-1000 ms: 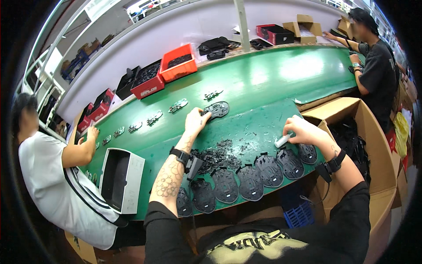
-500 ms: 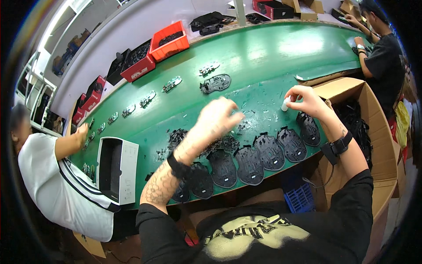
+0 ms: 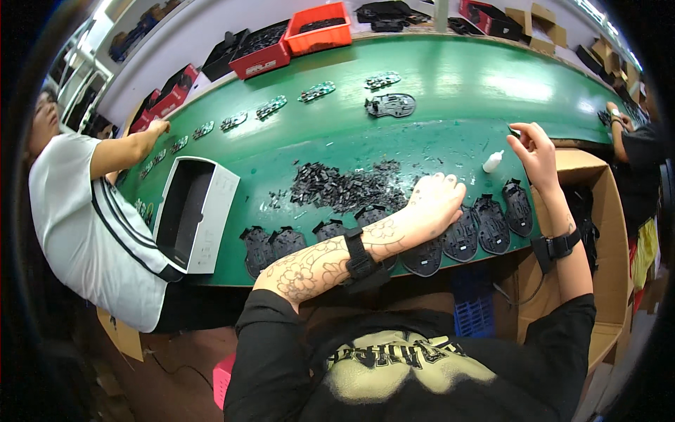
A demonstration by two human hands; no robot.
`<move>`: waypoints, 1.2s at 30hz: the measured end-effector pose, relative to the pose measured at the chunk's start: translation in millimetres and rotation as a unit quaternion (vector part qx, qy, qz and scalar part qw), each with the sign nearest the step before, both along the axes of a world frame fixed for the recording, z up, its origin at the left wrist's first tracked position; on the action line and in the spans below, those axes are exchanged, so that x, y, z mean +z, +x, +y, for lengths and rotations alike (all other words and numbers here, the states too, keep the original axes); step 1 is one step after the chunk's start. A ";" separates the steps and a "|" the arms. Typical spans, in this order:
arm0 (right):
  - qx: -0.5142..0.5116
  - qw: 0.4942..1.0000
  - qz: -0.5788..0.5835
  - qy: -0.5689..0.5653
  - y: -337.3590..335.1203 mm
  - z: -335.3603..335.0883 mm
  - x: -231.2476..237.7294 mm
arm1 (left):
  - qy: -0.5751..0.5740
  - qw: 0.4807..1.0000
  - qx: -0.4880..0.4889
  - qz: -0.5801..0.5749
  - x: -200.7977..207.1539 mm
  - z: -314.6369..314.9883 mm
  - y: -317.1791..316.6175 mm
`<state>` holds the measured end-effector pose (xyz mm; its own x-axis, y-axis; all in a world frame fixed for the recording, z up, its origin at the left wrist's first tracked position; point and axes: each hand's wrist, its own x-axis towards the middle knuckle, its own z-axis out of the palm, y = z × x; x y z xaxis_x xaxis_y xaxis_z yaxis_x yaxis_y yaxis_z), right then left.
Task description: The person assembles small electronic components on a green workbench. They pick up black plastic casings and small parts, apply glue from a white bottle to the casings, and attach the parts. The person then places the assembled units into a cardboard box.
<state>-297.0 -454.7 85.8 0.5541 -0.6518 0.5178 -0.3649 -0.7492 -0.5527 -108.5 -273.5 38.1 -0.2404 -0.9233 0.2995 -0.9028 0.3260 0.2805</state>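
My right hand is raised over the right side of the bench, thumb and index finger pinched on a small dark piece too small to name. Just left of it, a small white dropper bottle stands slightly tilted on the green tabletop. My left hand, fingers curled downward, is over the row of black mouse shells; whatever it grips is hidden beneath it. Farther left lies a loose pile of small black plastic parts. One more black shell rests alone farther back.
Green circuit boards form a line across the bench. A white box stands at left, beside a person in white. Red and orange bins line the back. An open cardboard box is beside my right arm.
My right hand has let go of the white bottle and moved right, pinching a small dark piece. My left hand has moved right and nearer, over the shells. The view has shifted.
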 end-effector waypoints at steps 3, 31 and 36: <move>0.007 0.999 -0.040 -0.033 2.4 5.1 0.6 | 0.003 0.998 0.031 0.046 11.7 7.4 7.3; 0.302 0.920 0.248 -0.018 207.6 116.0 -43.3 | 0.045 0.630 0.326 0.703 11.9 283.2 80.4; 0.307 0.923 0.225 -0.057 206.2 119.1 -42.0 | 0.041 0.645 0.304 0.700 8.8 269.1 82.7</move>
